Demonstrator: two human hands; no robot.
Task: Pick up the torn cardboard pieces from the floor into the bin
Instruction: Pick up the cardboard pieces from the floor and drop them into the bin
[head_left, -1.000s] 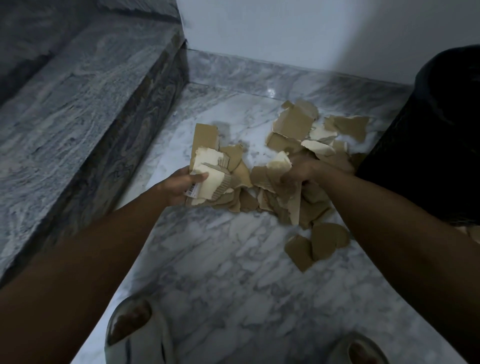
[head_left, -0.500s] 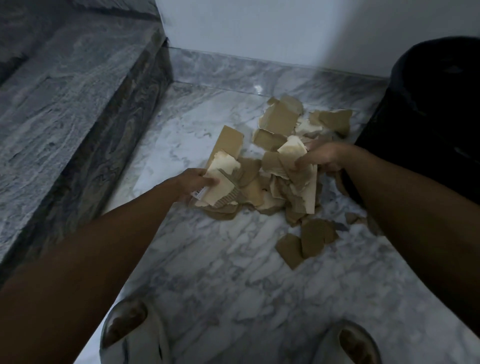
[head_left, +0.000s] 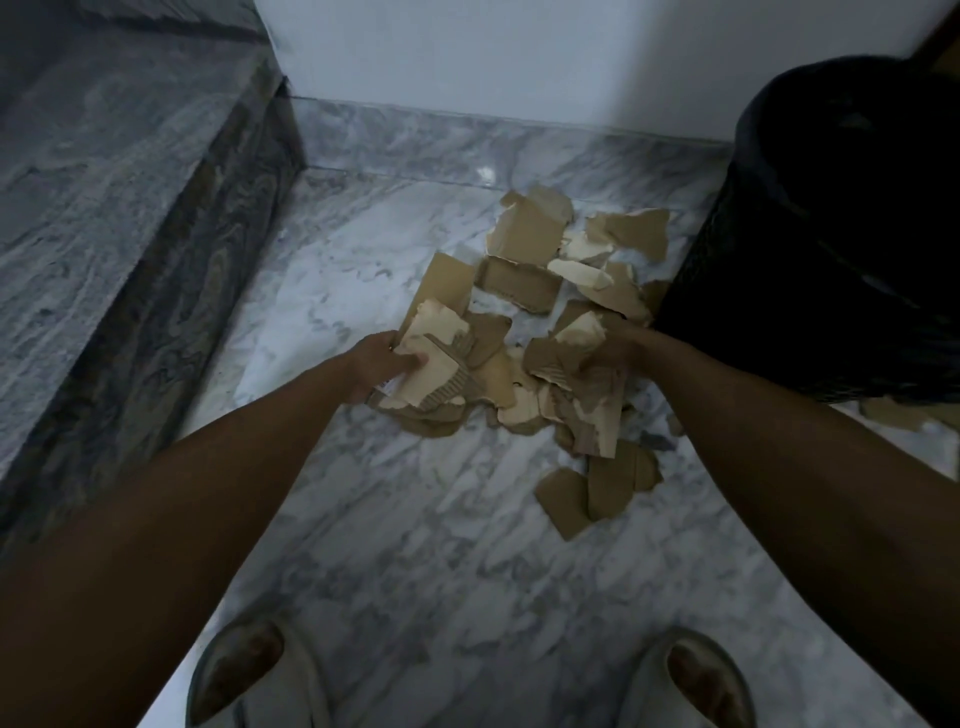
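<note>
Both hands are grabbing: the left hand (head_left: 382, 364) holds a bunch of cardboard pieces (head_left: 441, 371), the right hand (head_left: 615, 351) squeezes more; next, lift them into the black bin (head_left: 831, 234)

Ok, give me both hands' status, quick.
Left hand: grips a stack of torn cardboard pieces.
Right hand: grips a bunch of cardboard scraps beside the bin.

The scene is showing dim, bluish light. A small white glare spot is gleaming on the polished grey-veined marble floor (head_left: 415, 499) near the far wall. The round black plastic bin (head_left: 841, 234) is sinking into near-featureless shadow. Both forearms are reading as dark. Wide-angle distortion is bending the edges, and fine detail is looking soft.
</note>
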